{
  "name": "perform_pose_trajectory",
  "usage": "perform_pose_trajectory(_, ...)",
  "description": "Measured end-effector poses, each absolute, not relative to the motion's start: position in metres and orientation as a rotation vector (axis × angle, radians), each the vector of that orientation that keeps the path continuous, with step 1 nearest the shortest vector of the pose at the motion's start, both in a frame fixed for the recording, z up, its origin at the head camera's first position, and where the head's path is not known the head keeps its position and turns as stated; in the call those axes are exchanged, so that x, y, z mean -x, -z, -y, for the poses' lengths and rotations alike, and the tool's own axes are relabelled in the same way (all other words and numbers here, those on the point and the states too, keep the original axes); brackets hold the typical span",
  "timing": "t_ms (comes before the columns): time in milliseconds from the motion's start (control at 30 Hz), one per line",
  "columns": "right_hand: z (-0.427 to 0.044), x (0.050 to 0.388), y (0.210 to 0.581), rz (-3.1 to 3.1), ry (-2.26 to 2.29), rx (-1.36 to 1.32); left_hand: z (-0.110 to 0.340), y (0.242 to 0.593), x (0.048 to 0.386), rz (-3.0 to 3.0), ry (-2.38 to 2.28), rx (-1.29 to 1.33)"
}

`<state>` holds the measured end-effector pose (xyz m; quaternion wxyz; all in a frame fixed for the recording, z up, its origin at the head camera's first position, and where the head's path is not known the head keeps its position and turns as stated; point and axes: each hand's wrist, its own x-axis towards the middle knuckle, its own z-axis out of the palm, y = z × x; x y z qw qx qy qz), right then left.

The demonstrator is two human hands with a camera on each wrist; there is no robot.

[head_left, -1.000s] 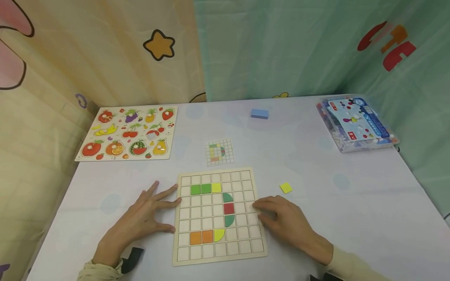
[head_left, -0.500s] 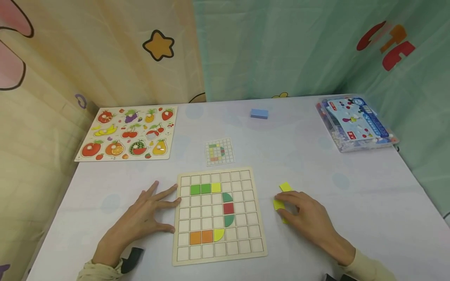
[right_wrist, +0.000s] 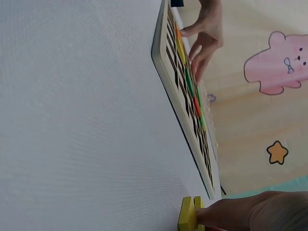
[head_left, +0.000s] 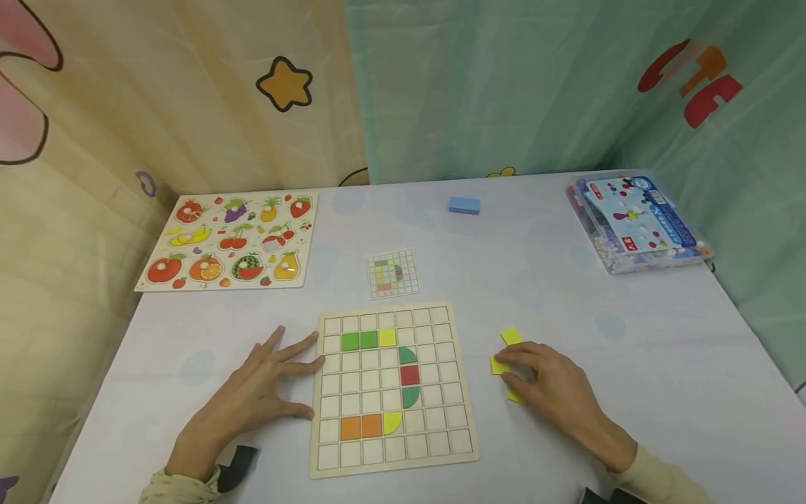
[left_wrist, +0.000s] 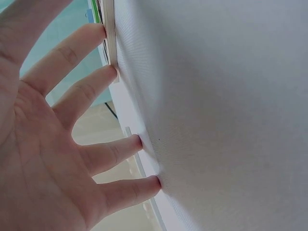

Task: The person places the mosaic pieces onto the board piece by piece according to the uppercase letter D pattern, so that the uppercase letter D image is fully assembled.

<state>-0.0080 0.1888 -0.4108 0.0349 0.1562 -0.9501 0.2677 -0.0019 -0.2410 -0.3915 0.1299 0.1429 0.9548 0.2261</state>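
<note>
My left hand [head_left: 255, 392] lies spread at the left side of the wooden grid board [head_left: 393, 462]. Its thumb and two fingertips touch the board's edge, and its straight fingers also show in the left wrist view. Green, yellow, red and orange tiles sit in some of the board's cells. Right of the board, my right hand [head_left: 563, 395] pinches a yellow square tile [head_left: 498, 365] between thumb and fingers. A second yellow tile [head_left: 511, 336] lies just behind it. Part of another yellow piece [head_left: 514, 397] shows under the thumb, the rest hidden.
Behind the board lies a small pattern card [head_left: 393, 273]. A fruit peg puzzle [head_left: 229, 241] is at the back left, a blue block [head_left: 464, 205] at the back middle. The back right corner has a clear plastic box [head_left: 639, 220]. Curtains hang along the table's back.
My right hand has left the board's right edge and moved right to the yellow tiles, where it now pinches one. My left hand and the board have stayed in place.
</note>
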Motion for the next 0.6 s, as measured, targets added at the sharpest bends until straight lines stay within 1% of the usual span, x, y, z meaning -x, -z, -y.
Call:
perform_pose_trajectory(400, -0.1898, 0.0095, 0.4068, 2.951, -0.88, -0.491, 0.2395, 0.3911, 0.002, -2.794, -0.621, -0.411)
perform_pose_trajectory(600, -0.1888, 0.0097, 0.407, 2.828, -0.951, -0.56, 0.2394, 0.3905, 0.0015, -2.803, -0.62, -0.423)
